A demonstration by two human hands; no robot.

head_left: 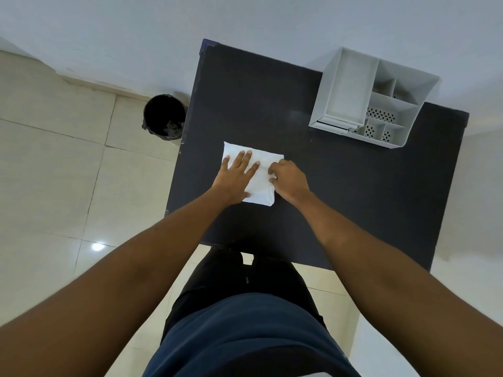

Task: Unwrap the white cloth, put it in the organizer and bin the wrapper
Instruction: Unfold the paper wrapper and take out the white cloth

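The white wrapped cloth lies flat near the middle of the dark table. My left hand rests flat on its left half, fingers spread, holding nothing. At the packet's right edge, my right hand has its fingers curled and pinches that edge. I cannot tell wrapper from cloth. The grey organizer stands at the table's far right corner with a large tray compartment on its left and several small ones. The black bin stands on the floor left of the table.
A pale wall runs behind the table and the organizer. The floor on the left is cream tile. My legs and dark shirt are at the table's near edge.
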